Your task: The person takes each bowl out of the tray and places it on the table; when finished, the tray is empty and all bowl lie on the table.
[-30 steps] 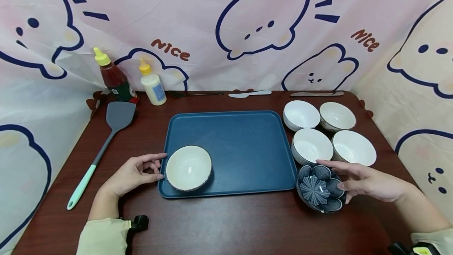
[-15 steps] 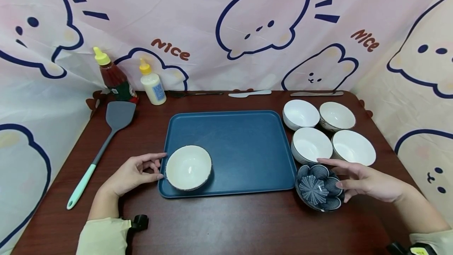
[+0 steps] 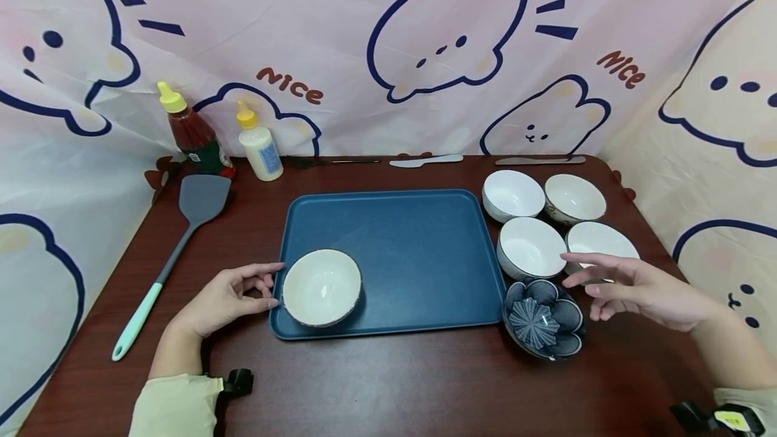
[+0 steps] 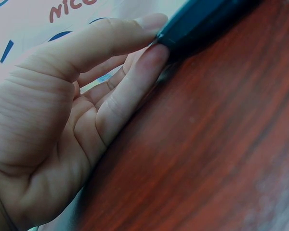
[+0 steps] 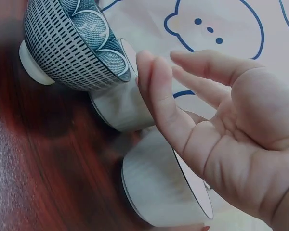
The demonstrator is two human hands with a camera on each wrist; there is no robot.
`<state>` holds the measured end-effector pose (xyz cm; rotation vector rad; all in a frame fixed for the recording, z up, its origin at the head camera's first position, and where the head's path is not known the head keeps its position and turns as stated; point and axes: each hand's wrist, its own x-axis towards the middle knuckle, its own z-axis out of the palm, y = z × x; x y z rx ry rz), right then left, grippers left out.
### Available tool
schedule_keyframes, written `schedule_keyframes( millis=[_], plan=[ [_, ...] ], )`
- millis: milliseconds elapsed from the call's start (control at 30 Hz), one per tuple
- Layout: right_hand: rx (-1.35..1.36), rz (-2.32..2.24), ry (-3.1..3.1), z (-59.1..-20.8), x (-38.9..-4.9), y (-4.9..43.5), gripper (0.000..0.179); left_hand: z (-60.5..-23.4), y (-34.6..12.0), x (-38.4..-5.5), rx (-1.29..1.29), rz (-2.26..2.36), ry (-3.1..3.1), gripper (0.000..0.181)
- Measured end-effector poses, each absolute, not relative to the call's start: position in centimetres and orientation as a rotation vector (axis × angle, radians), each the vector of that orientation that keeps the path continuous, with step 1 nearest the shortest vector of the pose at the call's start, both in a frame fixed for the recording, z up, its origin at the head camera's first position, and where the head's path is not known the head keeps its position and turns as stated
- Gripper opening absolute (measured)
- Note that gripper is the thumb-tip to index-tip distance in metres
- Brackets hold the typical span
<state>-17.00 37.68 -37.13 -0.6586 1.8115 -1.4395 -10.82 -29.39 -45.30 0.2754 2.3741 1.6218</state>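
My left hand (image 3: pixel 233 292) lies at the left edge of the blue tray (image 3: pixel 413 255); its thumb and index fingertip touch the rim, spaced apart along it. In the left wrist view both fingertips meet the tray's edge (image 4: pixel 192 26). On the tray's left front part stands a cream bowl (image 3: pixel 322 287) with a dark rim. My right hand (image 3: pixel 637 292), fingers spread and holding nothing, hovers just right of a blue patterned bowl (image 3: pixel 534 322). That bowl stands against the tray's right front corner. Its checked outside shows in the right wrist view, apart from the fingers.
Behind the patterned bowl stand several white bowls, among them a near-left bowl (image 3: pixel 529 248) and a back-left bowl (image 3: pixel 513 195). A spatula (image 3: pixel 203 201) lies at left. A red sauce bottle (image 3: pixel 197 137), a white bottle (image 3: pixel 261 150) and a white knife (image 3: pixel 425 161) are along the back.
My right hand has let go of the patterned bowl and moved a little right and back, away from its rim. My left hand, the tray and the cream bowl stay put.
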Motion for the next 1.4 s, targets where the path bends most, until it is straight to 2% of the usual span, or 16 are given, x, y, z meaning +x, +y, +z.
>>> schedule_keyframes(
  millis=[500,967,1400],
  plan=[
    [-0.600,-1.387,1.839,-37.1,-19.5,31.8,0.050,-45.2,-29.3,-10.9,0.269,1.621,2.364,0.061],
    [-0.527,-1.264,1.840,-35.7,-21.4,21.6,0.058,-45.1,-29.5,-10.8,0.270,1.607,2.385,0.060],
    [-0.505,-1.251,1.747,-35.6,-22.7,13.1,0.056,-45.2,-29.2,-11.0,0.304,1.617,2.392,0.059]
  ],
)
